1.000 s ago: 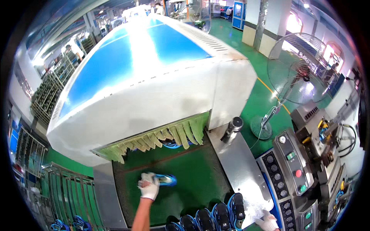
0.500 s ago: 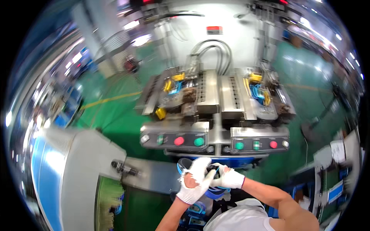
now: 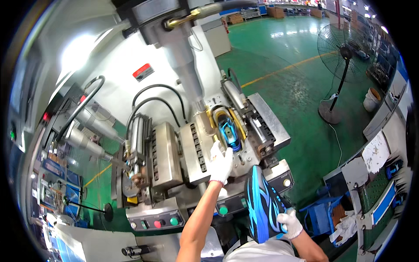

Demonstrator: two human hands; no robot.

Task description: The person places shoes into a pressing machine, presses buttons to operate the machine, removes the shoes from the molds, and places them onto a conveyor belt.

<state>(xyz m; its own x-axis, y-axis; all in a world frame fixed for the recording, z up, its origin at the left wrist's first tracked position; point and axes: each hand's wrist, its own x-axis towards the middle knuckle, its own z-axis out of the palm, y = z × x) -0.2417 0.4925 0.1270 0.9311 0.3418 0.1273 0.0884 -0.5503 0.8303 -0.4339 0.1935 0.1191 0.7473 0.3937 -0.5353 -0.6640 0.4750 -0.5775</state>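
My right hand, in a white knit glove, grips a blue and black sports shoe at its lower right side. The shoe stands on end, tilted, in front of the machine's control panel. My left hand, gloved too, reaches forward with fingers stretched out and the thumb apart. It is beside the right-hand station of the metal machine, where a blue and black shoe upper sits between yellow pads. Whether my left fingertips touch that upper or the fixture, I cannot tell.
Control panels with a green button and a red button run along the machine's front. A thick cylinder hangs over the right station. To the right stand a floor fan, a blue crate and a rack holding shoes.
My hands have separated: the left has reached forward to the right station, and the right now holds the shoe off to the right. The view has moved nearer the machine and turned.
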